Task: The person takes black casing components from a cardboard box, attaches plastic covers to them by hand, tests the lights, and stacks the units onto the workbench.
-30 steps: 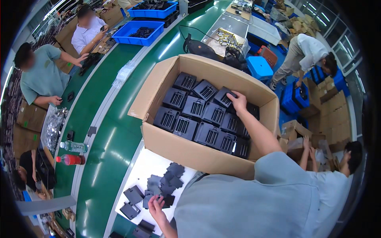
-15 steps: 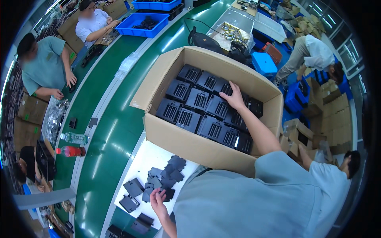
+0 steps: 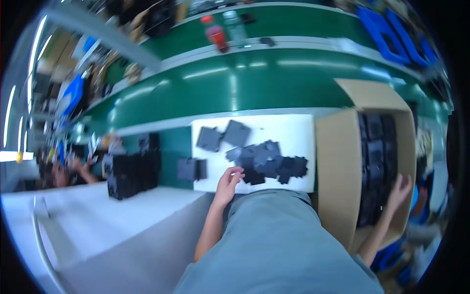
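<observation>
My left hand (image 3: 229,182) hovers at the near edge of a white board (image 3: 298,132), fingers loosely apart and seemingly empty. Just beyond it lies a heap of thin dark plastic plates (image 3: 264,157). Two squarish black plastic covers (image 3: 236,133) rest behind the heap, and another dark part (image 3: 188,169) sits at the board's left edge. On the right, my right hand (image 3: 400,191) reaches into an open cardboard box (image 3: 338,171), fingers spread with nothing visible in them. Rows of black plastic housings (image 3: 376,152) fill the box beside that hand; motion blurs their details.
Black housings (image 3: 132,169) are stacked left of the board, beside a pale table (image 3: 122,210). A green conveyor belt (image 3: 245,93) runs behind. Beyond it stand a red bottle (image 3: 215,34), a clear bottle (image 3: 235,27) and blue bins (image 3: 382,34). Another person's hands (image 3: 73,166) show far left.
My view has swung left, so the board is now central and the box at right. My right hand has drawn back toward the box's near side; my left hand stays by the plates.
</observation>
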